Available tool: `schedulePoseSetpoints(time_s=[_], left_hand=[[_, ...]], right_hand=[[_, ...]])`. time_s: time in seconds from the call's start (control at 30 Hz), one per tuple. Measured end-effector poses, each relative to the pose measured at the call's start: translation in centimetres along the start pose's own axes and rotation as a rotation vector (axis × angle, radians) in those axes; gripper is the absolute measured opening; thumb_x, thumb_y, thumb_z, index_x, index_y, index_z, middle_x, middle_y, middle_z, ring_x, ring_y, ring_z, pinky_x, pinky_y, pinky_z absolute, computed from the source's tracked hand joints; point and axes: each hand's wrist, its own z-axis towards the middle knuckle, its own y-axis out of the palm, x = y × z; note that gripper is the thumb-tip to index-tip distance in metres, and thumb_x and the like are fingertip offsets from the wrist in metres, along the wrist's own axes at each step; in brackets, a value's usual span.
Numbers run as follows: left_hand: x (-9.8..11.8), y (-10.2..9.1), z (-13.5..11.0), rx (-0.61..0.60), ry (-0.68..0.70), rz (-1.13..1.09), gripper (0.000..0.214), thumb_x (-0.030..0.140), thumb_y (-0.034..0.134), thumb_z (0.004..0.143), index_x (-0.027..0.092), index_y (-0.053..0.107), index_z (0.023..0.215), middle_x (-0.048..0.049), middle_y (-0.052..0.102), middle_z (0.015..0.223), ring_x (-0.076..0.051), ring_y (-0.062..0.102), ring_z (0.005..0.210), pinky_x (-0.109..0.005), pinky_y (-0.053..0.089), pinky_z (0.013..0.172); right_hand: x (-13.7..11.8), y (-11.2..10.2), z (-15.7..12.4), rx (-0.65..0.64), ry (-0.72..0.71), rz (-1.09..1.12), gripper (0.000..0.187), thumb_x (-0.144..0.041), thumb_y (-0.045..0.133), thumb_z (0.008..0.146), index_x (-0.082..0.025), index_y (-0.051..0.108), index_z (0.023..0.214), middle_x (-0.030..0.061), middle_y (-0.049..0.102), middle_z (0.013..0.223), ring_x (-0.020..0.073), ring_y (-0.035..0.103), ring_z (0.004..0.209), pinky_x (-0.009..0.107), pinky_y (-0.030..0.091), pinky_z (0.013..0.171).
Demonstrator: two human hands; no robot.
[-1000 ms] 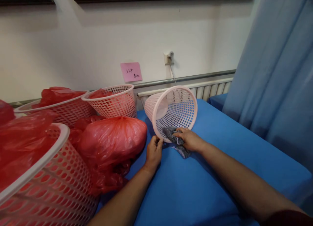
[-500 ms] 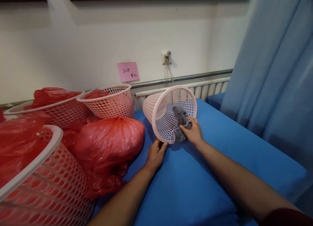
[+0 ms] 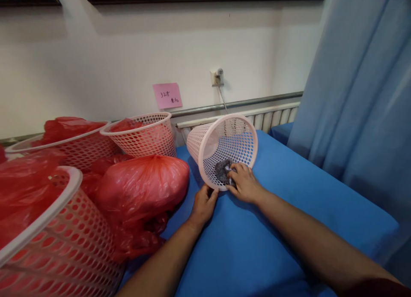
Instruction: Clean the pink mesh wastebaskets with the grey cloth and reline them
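A pale pink plastic basket (image 3: 198, 138) with a mesh of holes lies on its side on the blue-covered surface (image 3: 289, 194), its mouth facing me. My left hand (image 3: 203, 205) grips the lower left of its rim, the thumb in front and the other fingers partly hidden underneath. In the basket's mouth, my right hand (image 3: 244, 183) is closed on a bunched grey cloth (image 3: 221, 170) with a bit of white on it. The cloth lies against the lower inner wall, partly covered by my fingers.
A full red plastic bag (image 3: 144, 181) sits left of the basket. Similar pink baskets holding red bags stand at the back (image 3: 144, 138) and front left (image 3: 77, 228). A radiator (image 3: 276, 115) and socket (image 3: 217, 77) are behind; a blue curtain (image 3: 349, 95) hangs right.
My right hand has moved down and to the left with the cloth, which is now bunched low inside the basket instead of hanging lengthwise. My left hand stays at the rim.
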Motion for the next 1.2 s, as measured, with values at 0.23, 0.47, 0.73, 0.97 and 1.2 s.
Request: schedulePoseSetpoints(time_s=[0.23,0.47,0.73,0.97,1.2], left_hand=[[-0.5,-0.1,0.0,-0.006,0.004,-0.031,0.035,0.041,0.063,0.090,0.015,0.068,0.113,-0.0120,0.075,0.114,-0.026,0.071,0.103,-0.044,0.054,0.097],[-0.7,0.1,0.0,-0.011,-0.001,-0.080,0.036,0.042,0.064,0.089,0.015,0.068,0.112,-0.0114,0.076,0.106,-0.026,0.072,0.096,-0.043,0.057,0.091],[1.3,-0.3,0.2,0.081,-0.071,-0.127,0.033,0.050,0.065,0.088,0.017,0.063,0.094,-0.0042,0.072,0.085,-0.021,0.071,0.076,-0.034,0.058,0.072],[1.0,0.5,0.2,0.091,-0.042,-0.141,0.032,0.050,0.064,0.089,0.019,0.062,0.097,-0.0049,0.074,0.093,-0.021,0.071,0.085,-0.035,0.058,0.081],[0.2,0.1,0.6,0.073,-0.050,-0.098,0.029,0.044,0.065,0.086,0.017,0.066,0.097,-0.0062,0.074,0.094,-0.022,0.070,0.087,-0.036,0.056,0.082]], right_hand=[[0.9,-0.4,-1.0,0.017,-0.031,0.290,0.050,-0.029,0.057,0.095,-0.024,0.054,0.145,0.0121,0.055,0.140,0.0251,0.050,0.130,0.047,0.041,0.114],[0.9,1.9,-0.6,-0.090,0.012,0.165,0.066,-0.033,0.080,0.079,-0.024,0.059,0.142,0.0152,0.035,0.160,0.0336,0.037,0.145,0.054,0.034,0.118],[3.9,0.0,-0.8,-0.067,0.229,-0.023,0.046,-0.006,0.052,0.087,-0.029,0.073,0.122,0.0081,0.052,0.148,0.0318,0.051,0.126,0.050,0.044,0.105],[2.3,1.0,-1.4,-0.056,0.219,0.084,0.061,-0.006,0.060,0.080,-0.028,0.062,0.137,0.0109,0.041,0.155,0.0314,0.049,0.133,0.049,0.043,0.112],[1.8,1.3,-1.0,-0.128,0.018,0.236,0.063,-0.006,0.064,0.080,-0.028,0.060,0.140,0.0097,0.045,0.152,0.0276,0.049,0.135,0.047,0.041,0.116]])
